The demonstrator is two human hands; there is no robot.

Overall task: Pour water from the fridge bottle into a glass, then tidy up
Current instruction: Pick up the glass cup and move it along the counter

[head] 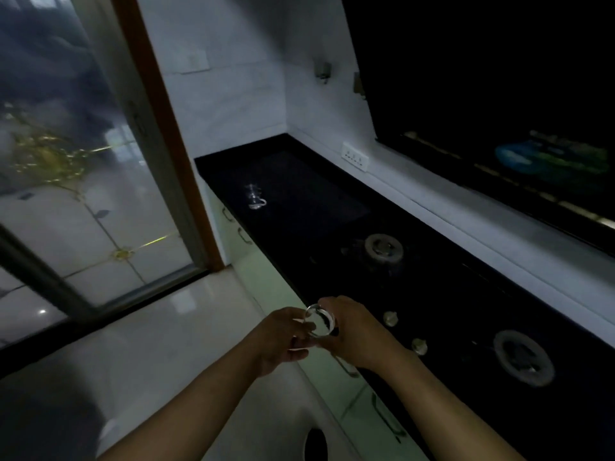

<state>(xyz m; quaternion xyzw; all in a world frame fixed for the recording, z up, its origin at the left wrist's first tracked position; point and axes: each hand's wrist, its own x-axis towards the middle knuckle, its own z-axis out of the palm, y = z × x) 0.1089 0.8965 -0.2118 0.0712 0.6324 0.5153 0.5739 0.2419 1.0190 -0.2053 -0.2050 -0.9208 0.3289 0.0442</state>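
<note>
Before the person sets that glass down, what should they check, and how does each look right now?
1. Glass held securely: ok, left hand and right hand both wrap it.
2. Glass upright: cannot tell, blurred.
3. Water level in it: cannot tell.
4. Landing spot on the black counter: ok, bare surface beside the small clear object.
5. Clear of the stove knobs: not ok, they sit right next to the right hand.

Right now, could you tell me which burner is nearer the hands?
The burner at lower right, beside the two knobs; the other burner lies farther along the counter.
</note>
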